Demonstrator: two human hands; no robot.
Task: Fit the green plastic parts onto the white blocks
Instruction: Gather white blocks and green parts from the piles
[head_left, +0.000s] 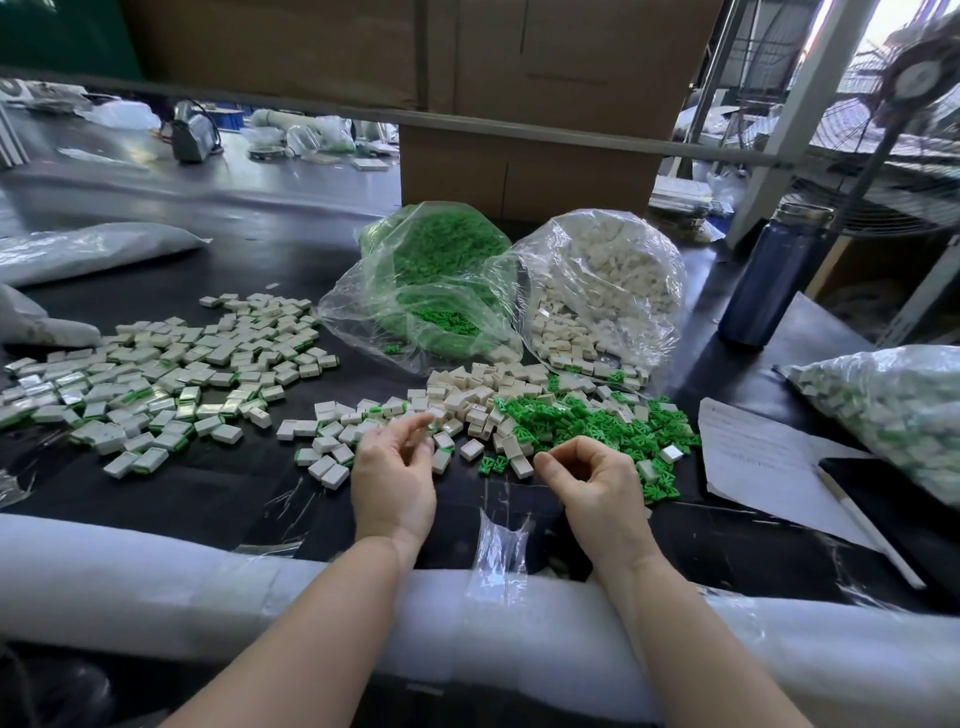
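Note:
A loose pile of white blocks (483, 395) and a pile of green plastic parts (587, 421) lie mixed on the black table just beyond my hands. Fitted blocks with green edges (171, 379) spread out to the left. My left hand (392, 467) hovers at the near edge of the white blocks, fingers loosely curled, nothing seen in it. My right hand (592, 483) hovers beside the green parts with its fingers curled inward, and nothing shows in it either. One green part (493, 464) lies between the hands.
Open clear bags of green parts (441, 275) and white blocks (602, 291) stand behind the piles. A blue bottle (774, 275), a paper sheet (763, 462) with a pen, and a bag of finished blocks (893, 415) are at right. White foam padding (208, 582) lines the near edge.

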